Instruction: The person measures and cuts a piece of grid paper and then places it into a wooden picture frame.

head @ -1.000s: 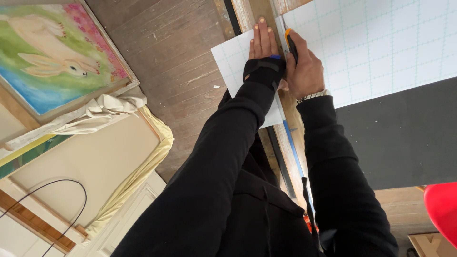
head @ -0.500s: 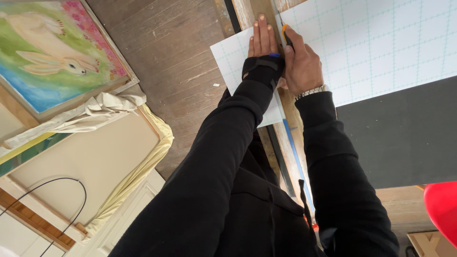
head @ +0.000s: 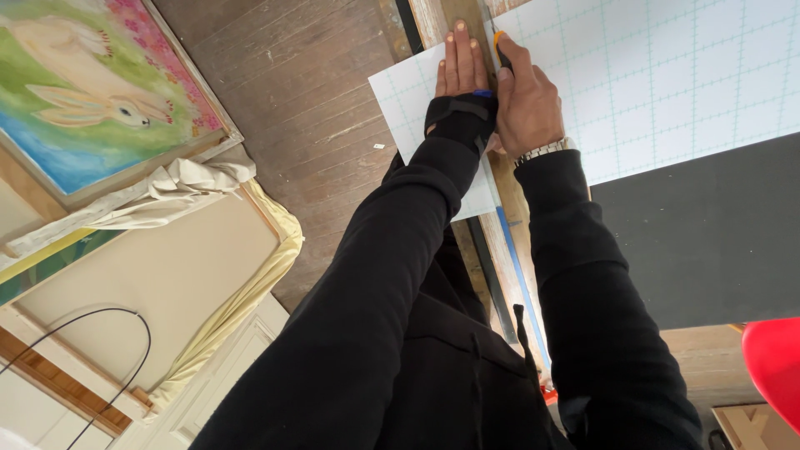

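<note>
A white gridded sheet (head: 667, 75) lies on the wooden floor (head: 300, 92), with a long wooden straightedge (head: 467, 21) laid across it. The left hand (head: 458, 71), in a black wrist wrap, presses flat on the straightedge, fingers straight and close together, gripping nothing. Just beside it, the right hand (head: 525, 100) is curled around an orange-tipped cutter (head: 500, 46) held against the straightedge's edge. A narrow strip of the sheet shows left of the straightedge. A black board (head: 708, 233) lies touching the sheet's near edge. Farther left, a framed rabbit painting (head: 83, 100) rests on the dark planks beside a cloth-draped canvas (head: 150, 275) and a thin black cable (head: 125, 350). A red object (head: 775, 358) shows at the lower right.
</note>
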